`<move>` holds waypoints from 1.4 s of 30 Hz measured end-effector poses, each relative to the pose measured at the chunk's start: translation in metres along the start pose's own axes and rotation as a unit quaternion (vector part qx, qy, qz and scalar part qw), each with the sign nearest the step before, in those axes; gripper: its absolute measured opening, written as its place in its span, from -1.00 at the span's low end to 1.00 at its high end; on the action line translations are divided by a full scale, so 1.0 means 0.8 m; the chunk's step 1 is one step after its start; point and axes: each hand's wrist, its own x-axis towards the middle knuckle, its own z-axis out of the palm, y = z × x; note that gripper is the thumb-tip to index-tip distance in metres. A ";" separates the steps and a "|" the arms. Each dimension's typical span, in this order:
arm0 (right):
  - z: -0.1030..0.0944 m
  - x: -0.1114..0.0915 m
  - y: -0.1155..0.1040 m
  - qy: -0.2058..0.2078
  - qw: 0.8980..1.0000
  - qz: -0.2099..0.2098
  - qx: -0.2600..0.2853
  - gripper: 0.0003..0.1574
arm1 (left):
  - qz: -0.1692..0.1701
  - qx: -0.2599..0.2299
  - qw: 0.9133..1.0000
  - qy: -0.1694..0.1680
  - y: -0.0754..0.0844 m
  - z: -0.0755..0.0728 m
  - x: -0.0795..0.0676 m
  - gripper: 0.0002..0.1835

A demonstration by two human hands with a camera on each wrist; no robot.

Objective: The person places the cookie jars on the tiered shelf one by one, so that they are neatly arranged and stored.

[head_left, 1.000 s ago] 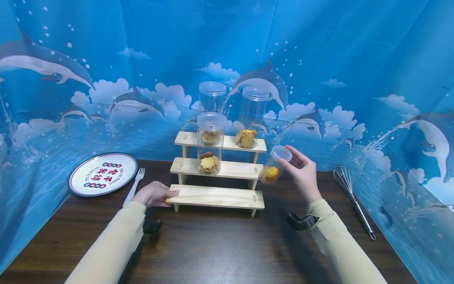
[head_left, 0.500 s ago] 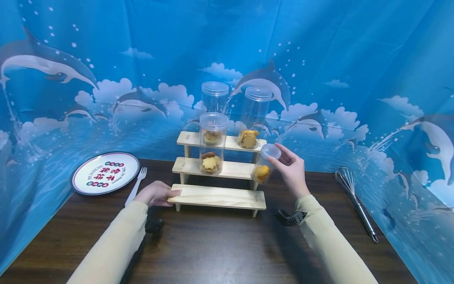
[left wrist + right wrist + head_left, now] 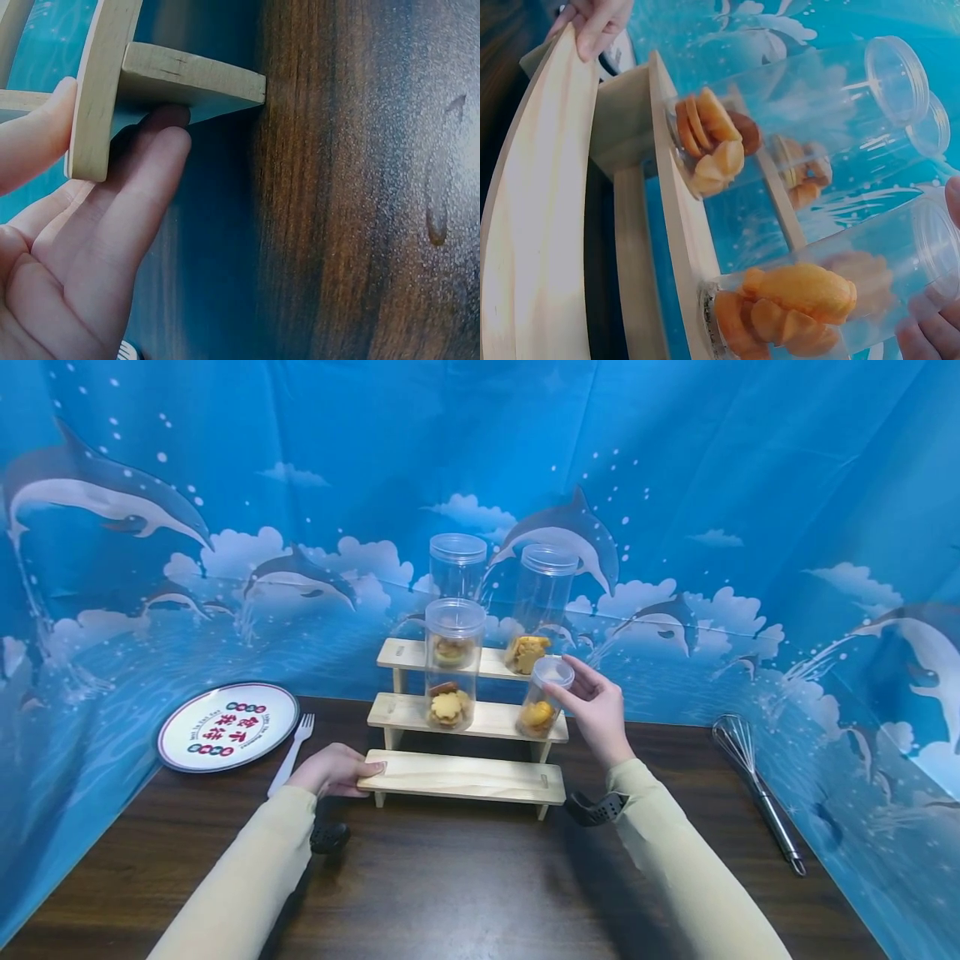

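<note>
My right hand (image 3: 594, 708) grips a small clear jar (image 3: 543, 697) near its lid, fingers on one side and thumb on the other. Cookies (image 3: 799, 296) lie in the bottom of that jar, whose base is right at the right end of the middle tier in the right wrist view. My left hand (image 3: 337, 770) pinches the left end of the lowest tier of a three-tier wooden stand (image 3: 465, 777), thumb on top and fingers underneath, as the left wrist view shows. A taller jar of cookies (image 3: 453, 668) stands on the middle tier, left of the held one.
Two more tall jars stand on the top tier, one at the left (image 3: 457, 564) and one at the right (image 3: 542, 610). A printed plate (image 3: 180, 752) and a white fork (image 3: 291, 756) lie left of the stand. A whisk (image 3: 761, 797) lies far right. A dolphin-print curtain (image 3: 420, 443) hangs behind.
My right hand has moved left with the small jar, from beside the stand to the right end of the middle tier, and the jar is more upright. My left hand keeps its grip.
</note>
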 end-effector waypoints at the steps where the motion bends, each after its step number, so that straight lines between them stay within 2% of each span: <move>1: 0.001 0.001 0.001 0.000 1.000 0.000 0.003 -0.30 | -0.001 0.000 1.000 0.000 0.000 0.000 0.000 -0.56; 5: 0.005 0.011 0.017 -0.002 1.000 0.003 0.012 -0.27 | -0.004 0.002 1.000 0.000 0.001 0.001 0.000 -0.56; 10: 0.010 0.019 0.033 -0.003 1.000 -0.008 -0.003 -0.21 | -0.003 0.003 1.000 -0.001 0.002 0.002 0.000 -0.56; 24: 0.023 0.017 0.033 0.052 0.997 0.005 -0.057 -0.13 | 0.000 -0.009 1.000 -0.003 0.003 0.004 0.000 -0.55; 30: 0.022 0.016 0.034 0.039 0.998 0.012 -0.054 -0.10 | 0.003 -0.014 1.000 -0.001 0.000 0.005 0.003 -0.54; 35: 0.014 0.013 0.040 0.018 0.999 0.028 -0.028 -0.03 | 0.007 -0.023 1.000 -0.001 -0.004 0.005 0.006 -0.51; 42: -0.001 0.004 0.047 0.006 1.000 0.025 -0.018 -0.11 | 0.008 -0.023 1.000 0.002 -0.007 0.002 0.005 -0.48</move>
